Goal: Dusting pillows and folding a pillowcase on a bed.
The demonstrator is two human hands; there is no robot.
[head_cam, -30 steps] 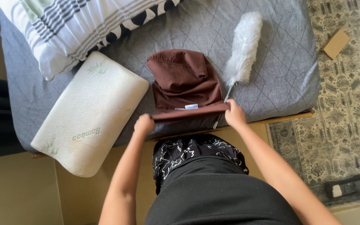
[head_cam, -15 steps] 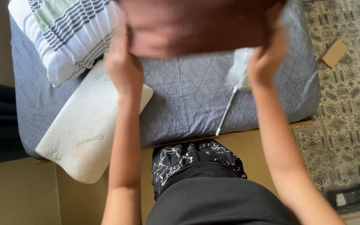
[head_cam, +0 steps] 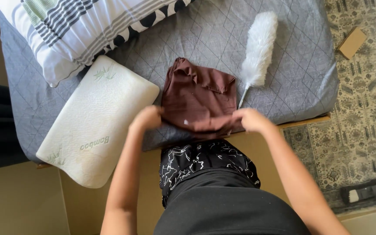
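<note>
Down from overhead, one brown cloth (head_cam: 199, 98) lies on the bed (head_cam: 301, 82); left hand (head_cam: 146, 118) and right hand (head_cam: 251, 119) each grip its near edge, between two pillows (head_cam: 94, 122) left and one duster (head_cam: 257, 48) right.

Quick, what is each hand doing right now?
Left hand: closed on the near edge of the brown cloth.
Right hand: closed on the same edge.

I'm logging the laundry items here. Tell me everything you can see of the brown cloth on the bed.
The brown cloth is a dark reddish-brown, soft woven-looking fabric, rumpled and loosely folded, lying flat on the grey quilted mattress. Its far edge is bunched. The left hand and right hand grip its near corners. It lies between the white pillow and the white duster.
</note>
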